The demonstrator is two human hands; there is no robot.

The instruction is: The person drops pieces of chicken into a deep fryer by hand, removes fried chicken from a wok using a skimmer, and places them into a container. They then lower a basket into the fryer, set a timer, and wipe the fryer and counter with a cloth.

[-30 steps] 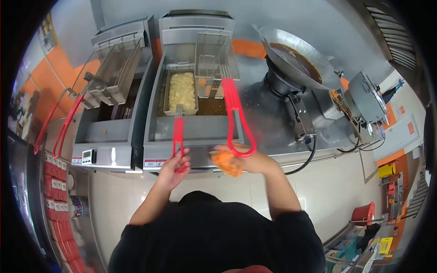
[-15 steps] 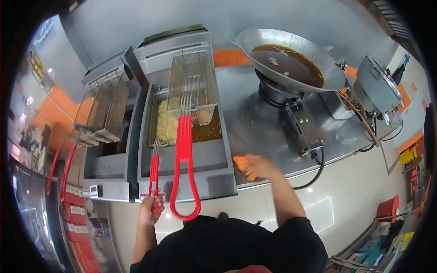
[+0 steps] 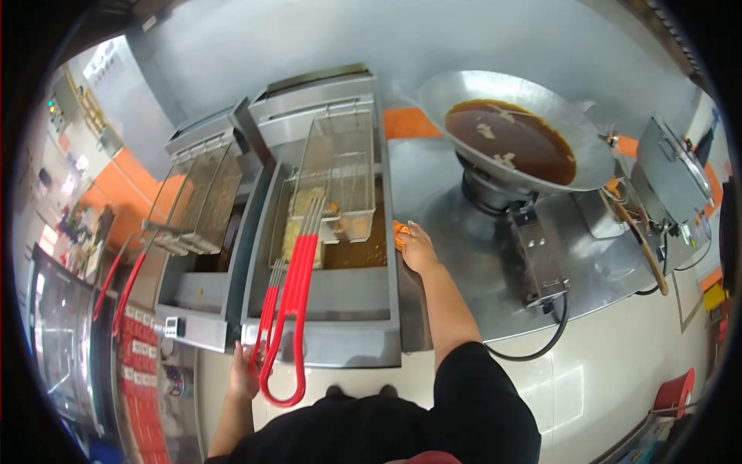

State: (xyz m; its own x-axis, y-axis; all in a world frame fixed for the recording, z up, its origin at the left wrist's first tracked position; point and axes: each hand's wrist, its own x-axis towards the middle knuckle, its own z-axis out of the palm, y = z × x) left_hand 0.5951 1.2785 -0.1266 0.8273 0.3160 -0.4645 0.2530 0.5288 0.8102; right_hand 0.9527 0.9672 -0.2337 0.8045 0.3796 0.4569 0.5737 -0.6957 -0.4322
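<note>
While the left hand (image 3: 246, 371) hangs low at the front edge of the fryer (image 3: 325, 255), its fingers are curled round the end of a red basket handle (image 3: 267, 321), palm turned inward, forearm dropping out of the bottom of the view. Right hand (image 3: 417, 246): arm stretched forward along the fryer's right side, fingers pressed down on an orange cloth (image 3: 400, 233) at the near-left corner of the steel bench (image 3: 464, 255), just beside the fryer wall.

Held handle: slim red grip on wire rods running away from the fingers to a basket (image 3: 303, 224) sunk in dark oil, pale food inside. A second, larger red loop handle (image 3: 290, 325) lies touching it on the thumb side; its basket (image 3: 340, 185) sits raised and tilted over the vat, a few orange-brown pieces at its lower end.

Beyond the right fingertips: a wok (image 3: 514, 139) of brown liquid on its burner.

Hidden or unclear: most of the cloth lies under the right hand; the left fingertips are masked by the two handles, so the exact grip cannot be told. Lens edges are dark and bent.
</note>
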